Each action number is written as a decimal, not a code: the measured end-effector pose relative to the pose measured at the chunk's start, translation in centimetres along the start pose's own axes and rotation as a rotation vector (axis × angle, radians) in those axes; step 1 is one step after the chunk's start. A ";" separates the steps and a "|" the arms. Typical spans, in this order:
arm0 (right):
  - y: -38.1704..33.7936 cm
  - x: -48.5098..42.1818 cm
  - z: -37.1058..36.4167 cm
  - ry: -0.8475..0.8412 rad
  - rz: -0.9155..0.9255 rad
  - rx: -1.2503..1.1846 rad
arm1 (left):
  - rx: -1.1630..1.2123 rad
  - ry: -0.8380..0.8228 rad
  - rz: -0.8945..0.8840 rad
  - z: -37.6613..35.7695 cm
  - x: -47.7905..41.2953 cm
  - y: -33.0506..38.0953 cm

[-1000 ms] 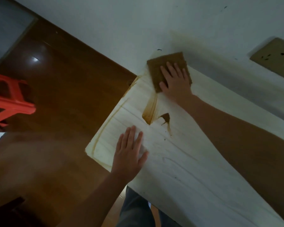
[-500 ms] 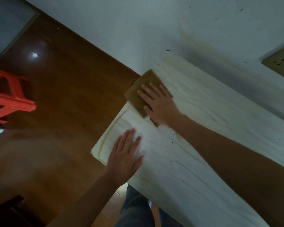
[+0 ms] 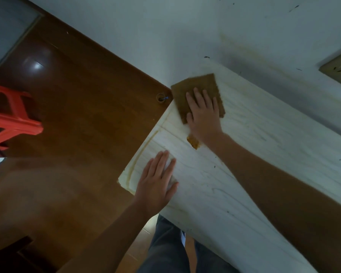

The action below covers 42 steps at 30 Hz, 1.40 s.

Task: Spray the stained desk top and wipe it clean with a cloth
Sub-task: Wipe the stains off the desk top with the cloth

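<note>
We see a pale counter [image 3: 234, 194] with faint wood grain, its far edge against the wall. A square brown cloth [image 3: 197, 83] lies flat on the far-left corner and reaches the counter's end edge. Near the cloth's closer edge sits a small orange-brown stain [image 3: 192, 142]. A thin brownish line [image 3: 138, 160] runs just inside the counter's left end and curves toward the near corner.
</note>
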State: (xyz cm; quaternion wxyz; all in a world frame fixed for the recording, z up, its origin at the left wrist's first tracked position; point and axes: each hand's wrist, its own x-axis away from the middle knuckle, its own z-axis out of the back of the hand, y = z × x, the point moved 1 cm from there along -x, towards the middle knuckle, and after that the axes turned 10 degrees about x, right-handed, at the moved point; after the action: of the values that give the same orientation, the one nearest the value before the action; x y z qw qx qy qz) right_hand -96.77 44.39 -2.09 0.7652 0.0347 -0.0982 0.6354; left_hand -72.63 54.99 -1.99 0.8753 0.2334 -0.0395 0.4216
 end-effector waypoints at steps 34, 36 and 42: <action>6.8 17.2 -1.8 -0.090 -0.425 -0.079 | -0.024 -0.025 -0.134 0.8 0.4 -0.8; 7.9 21.0 -2.2 -0.089 -0.472 -0.079 | -0.021 -0.026 -0.137 0.7 0.4 -0.7; 4.0 33.8 -4.9 -0.166 -0.552 -0.126 | -0.047 -0.044 -0.109 0.3 0.4 -0.6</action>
State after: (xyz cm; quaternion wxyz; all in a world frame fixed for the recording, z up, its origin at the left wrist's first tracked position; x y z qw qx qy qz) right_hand -94.34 78.70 -0.62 0.8991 0.0643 -0.1869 0.3906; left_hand -71.85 54.84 -1.83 0.9010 0.2239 -0.0557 0.3673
